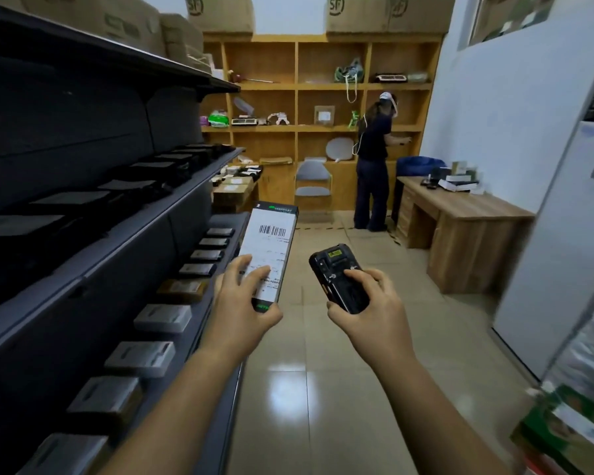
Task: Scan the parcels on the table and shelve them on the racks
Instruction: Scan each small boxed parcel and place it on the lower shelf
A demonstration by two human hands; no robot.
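Parcel, label up, long axis toward 1 o'clock, pinched at its near end by left hand. Right hand grips scanner just beside, at 3 o'clock. Rack at 9 o'clock.

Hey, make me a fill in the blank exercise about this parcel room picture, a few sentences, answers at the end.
The left hand holds a parcel whose white label carries a printed ____.
The right hand grips a scanner coloured ____.
The dark rack stands on the wearer's ____ side.
At the far wooden shelves, another person is ____.
Answers: barcode; black; left; standing.
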